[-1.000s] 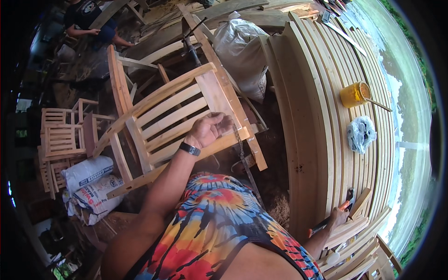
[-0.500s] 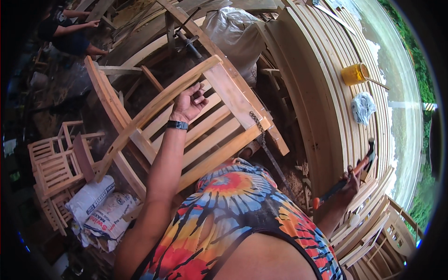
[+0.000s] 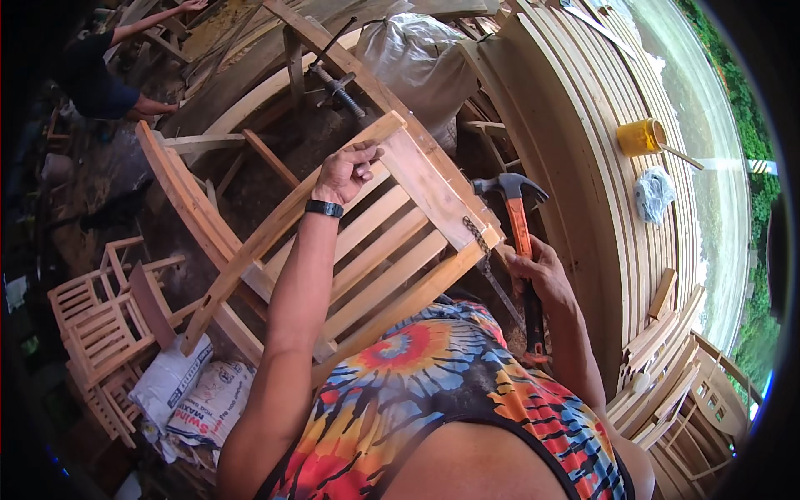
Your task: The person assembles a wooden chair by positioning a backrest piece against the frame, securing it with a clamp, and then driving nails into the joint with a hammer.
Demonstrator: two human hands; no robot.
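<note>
A slatted wooden frame [image 3: 425, 179] lies tilted in front of my body. My left hand [image 3: 348, 171] is at its far corner, beside the joint of the long rail and the wide end board. The fingers are pinched together; what they hold, if anything, is too small to make out. In my right hand [image 3: 542, 271] is a claw hammer [image 3: 518, 218], gripped by its orange-and-black handle. The hammer's head is up, just right of the end board. A chain [image 3: 477, 237] hangs over the frame's near right corner.
Long planks [image 3: 600, 158] are stacked at right, bearing a yellow jar [image 3: 637, 139] with a stick and a plastic bag [image 3: 654, 196]. A screw clamp [image 3: 340, 87] lies beyond the frame. Printed sacks [image 3: 212, 400] and slatted chairs [image 3: 104, 321] stand left. Another person [image 3: 100, 75] works at far left.
My right hand has brought the hammer left from over the planks to beside the frame. My left hand stays pinched and has shifted slightly toward the frame's corner. The other person's arm has lifted.
</note>
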